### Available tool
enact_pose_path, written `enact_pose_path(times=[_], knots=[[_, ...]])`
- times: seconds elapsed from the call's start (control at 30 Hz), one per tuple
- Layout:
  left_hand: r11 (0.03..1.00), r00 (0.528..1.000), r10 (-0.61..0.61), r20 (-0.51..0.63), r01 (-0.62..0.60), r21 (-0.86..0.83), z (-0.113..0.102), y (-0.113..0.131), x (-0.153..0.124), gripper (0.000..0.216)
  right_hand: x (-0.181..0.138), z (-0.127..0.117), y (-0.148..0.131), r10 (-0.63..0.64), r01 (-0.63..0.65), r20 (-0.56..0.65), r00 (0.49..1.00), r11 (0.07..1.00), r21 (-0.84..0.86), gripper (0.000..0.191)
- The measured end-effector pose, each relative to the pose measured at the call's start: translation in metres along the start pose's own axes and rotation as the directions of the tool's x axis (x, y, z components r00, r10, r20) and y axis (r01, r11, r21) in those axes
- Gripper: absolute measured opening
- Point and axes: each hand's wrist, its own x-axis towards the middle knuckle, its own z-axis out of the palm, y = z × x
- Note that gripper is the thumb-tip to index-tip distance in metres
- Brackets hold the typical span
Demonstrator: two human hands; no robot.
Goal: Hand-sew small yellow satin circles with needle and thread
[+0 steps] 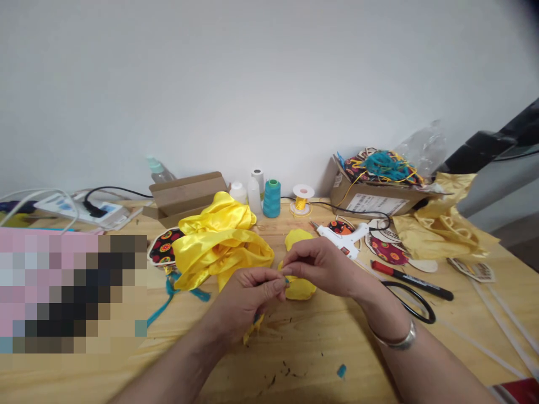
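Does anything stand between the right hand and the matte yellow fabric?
Nothing visible: the right hand overlaps the matte yellow fabric in this view, though I can't tell whether they touch. The white glue gun lies just beyond that hand, not between them.

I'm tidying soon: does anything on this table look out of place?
A small teal scrap lies on the near part of the pale wooden table, with thin dark specks to its left. They look like stray debris, though the specks might be marks.
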Motion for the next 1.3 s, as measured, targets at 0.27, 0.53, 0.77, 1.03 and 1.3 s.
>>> enact_pose_path(times=[0.27,0.53,0.77,1.03,1.3], knots=[[0.929,0.998,-0.022,-0.053,0.001,-0.369,-0.001,0.002,0.004,0.023,0.006,0.008,0.004,0.146,-0.133,-0.045,0.988,0.968,0.214,0.021],[0.902,0.995,-0.030,-0.097,-0.015,-0.430,-0.001,0.003,0.004,0.023,0.009,0.018,0.005,0.164,-0.135,-0.104,0.981,0.960,0.245,0.021],[0.933,0.986,0.024,-0.163,-0.081,-0.350,0.001,0.003,0.003,0.019,0.010,0.020,0.006,0.076,-0.022,-0.173,0.982,0.954,0.299,0.015],[0.947,0.978,0.046,-0.203,-0.107,-0.301,0.002,0.003,0.003,0.019,0.010,0.021,0.007,0.156,-0.075,-0.171,0.973,0.911,0.405,0.006],[0.956,0.975,0.067,-0.213,-0.124,-0.266,0.001,0.003,0.003,0.017,0.010,0.020,0.006,0.155,-0.078,-0.188,0.970,0.929,0.362,0.007]])
